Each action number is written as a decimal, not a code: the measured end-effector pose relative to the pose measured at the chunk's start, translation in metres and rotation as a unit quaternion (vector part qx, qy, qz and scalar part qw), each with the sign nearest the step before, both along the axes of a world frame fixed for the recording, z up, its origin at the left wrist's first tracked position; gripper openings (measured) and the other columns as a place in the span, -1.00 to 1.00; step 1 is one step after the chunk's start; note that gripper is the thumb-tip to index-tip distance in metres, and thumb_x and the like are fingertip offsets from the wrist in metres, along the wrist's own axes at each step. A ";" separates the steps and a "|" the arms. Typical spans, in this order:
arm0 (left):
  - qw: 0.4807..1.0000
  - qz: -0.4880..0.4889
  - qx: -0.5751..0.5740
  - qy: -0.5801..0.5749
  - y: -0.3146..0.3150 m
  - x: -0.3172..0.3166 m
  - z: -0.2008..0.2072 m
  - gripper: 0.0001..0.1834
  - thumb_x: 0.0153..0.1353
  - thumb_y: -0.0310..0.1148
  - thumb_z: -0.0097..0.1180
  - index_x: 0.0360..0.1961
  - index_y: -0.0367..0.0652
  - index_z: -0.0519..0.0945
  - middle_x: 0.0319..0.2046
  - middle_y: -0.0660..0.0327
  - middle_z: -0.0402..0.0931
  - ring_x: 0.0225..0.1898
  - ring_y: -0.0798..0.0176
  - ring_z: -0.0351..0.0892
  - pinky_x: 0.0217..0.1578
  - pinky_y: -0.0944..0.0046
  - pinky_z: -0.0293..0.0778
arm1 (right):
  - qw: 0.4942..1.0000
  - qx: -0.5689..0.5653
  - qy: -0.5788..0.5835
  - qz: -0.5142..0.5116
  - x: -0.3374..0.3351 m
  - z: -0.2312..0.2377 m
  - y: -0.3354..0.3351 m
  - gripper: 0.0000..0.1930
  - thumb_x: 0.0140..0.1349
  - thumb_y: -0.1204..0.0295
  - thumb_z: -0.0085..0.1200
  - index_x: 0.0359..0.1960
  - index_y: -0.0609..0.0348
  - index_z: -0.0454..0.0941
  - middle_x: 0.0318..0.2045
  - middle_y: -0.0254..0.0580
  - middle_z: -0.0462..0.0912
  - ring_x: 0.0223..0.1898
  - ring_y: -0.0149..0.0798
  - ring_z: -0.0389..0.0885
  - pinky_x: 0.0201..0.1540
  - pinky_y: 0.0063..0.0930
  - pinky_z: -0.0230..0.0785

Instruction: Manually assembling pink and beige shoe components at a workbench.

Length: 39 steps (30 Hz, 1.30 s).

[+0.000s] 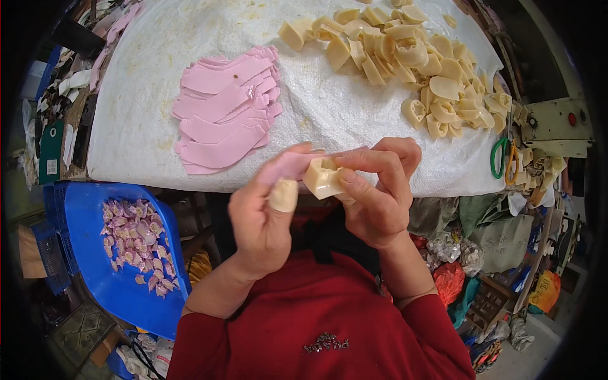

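Observation:
Just past the near edge of the table, my left hand (pixel 261 218) pinches a pink strip (pixel 291 166), its thumb wrapped in a pale cover. My right hand (pixel 380 196) grips a beige plastic shoe heel (pixel 323 178) between thumb and fingers, its hollow side up. The strip runs behind the heel, and part of it shows beyond my right fingers. A fanned stack of pink strips (pixel 221 114) lies on the table ahead of my left hand. Many loose beige heels (pixel 411 54) are heaped at the far right.
White woven sheeting (pixel 139 82) covers the table. A blue plastic bin (pixel 85 253) at the left holds many small pink-and-beige pieces (pixel 138 240). Green-handled scissors (pixel 498 158) lie at the right edge. Beside them stands a machine box with a red button (pixel 572 119). Bags crowd the lower right.

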State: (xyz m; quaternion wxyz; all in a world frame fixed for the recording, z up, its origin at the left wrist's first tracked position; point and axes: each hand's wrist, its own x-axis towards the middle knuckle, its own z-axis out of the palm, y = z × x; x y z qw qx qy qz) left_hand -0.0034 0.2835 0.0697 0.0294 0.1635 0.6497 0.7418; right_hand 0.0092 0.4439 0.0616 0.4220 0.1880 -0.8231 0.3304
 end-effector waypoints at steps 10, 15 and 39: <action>0.991 0.031 -0.107 0.078 -0.008 -0.006 -0.002 -0.84 0.25 -0.51 -0.01 -0.27 -0.40 0.56 -0.38 0.10 0.57 -0.35 0.31 0.54 -0.30 0.40 0.43 | 0.960 0.181 -0.201 -0.068 0.008 0.033 -0.007 -0.76 -0.25 0.48 0.13 -0.42 -0.01 0.54 -0.48 -0.46 0.44 -0.35 -0.28 0.37 -0.17 -0.19 0.00; 0.963 0.055 -0.179 0.193 -0.003 -0.004 -0.008 -0.87 0.21 -0.51 0.03 -0.28 -0.37 0.56 -0.35 0.02 0.56 -0.34 0.16 0.55 -0.29 0.31 0.45 | 0.960 0.186 -0.199 -0.060 0.008 0.025 -0.008 -0.75 -0.25 0.48 0.14 -0.42 0.01 0.52 -0.47 -0.45 0.45 -0.37 -0.27 0.36 -0.20 -0.20 0.00; 0.918 -0.028 -0.197 0.344 -0.006 -0.023 -0.011 -0.86 0.05 -0.48 0.24 -0.53 -0.22 0.51 -0.65 0.23 0.34 -0.62 0.22 0.28 -0.60 0.30 0.23 | 0.938 -0.065 -0.294 0.175 0.011 0.007 -0.002 -0.69 -0.29 0.68 0.08 -0.43 0.05 0.49 -0.45 -0.35 0.42 -0.32 -0.24 0.35 -0.16 -0.34 -0.01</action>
